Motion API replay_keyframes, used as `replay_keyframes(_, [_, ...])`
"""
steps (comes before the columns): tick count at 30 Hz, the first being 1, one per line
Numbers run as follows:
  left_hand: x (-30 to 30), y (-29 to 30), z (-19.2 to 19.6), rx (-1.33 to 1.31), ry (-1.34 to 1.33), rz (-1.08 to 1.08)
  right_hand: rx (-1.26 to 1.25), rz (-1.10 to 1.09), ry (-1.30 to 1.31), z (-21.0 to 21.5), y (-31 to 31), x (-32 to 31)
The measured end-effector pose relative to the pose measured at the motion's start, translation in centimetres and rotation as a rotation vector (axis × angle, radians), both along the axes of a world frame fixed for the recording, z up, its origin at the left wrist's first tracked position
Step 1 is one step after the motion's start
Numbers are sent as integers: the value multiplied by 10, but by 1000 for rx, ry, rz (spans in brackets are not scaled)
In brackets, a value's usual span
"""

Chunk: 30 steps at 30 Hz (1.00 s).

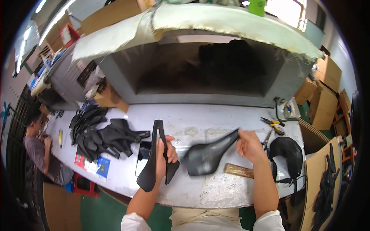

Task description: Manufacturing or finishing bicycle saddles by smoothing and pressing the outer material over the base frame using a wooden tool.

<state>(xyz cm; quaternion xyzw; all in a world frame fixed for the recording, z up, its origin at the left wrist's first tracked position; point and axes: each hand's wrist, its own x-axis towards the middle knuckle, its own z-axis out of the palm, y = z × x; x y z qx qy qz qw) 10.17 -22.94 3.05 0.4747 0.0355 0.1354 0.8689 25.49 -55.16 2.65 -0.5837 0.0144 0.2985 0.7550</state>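
L hand [171,151] grips forked blk piece [148,175]; R hand [249,145] pinches saddle [206,157] by tip. Desk [227,115]: blk pile [104,134] to L, wood bar [237,170] by R forearm, pliers [275,124] far R.

Window [284,13] glaring — black saddle [204,158] motion-blurred — edges bent, corners dark

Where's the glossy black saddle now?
In the head view, the glossy saddle is right of centre, narrow end in the right hand, left of the brown bar.

Matt black cover [146,178] left of a smooth, glossy saddle [203,158]; rough, wooden-looking block [239,170] near; frayed cloth [231,20] far; scuffed, shiny counter [221,115]
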Motion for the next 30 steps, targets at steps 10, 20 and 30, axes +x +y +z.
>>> replay_keyframes(10, [-67,-29,16,-172,74,-191,-858,522,-1335,3,60,-169])
replay_keyframes(20, [-109,-73,61,948,207,-74,-521,463,-1090,9,9,-201])
replay_keyframes(30, [-81,-133,71,1333,-151,190,-305,103,-996,69,32,-186])
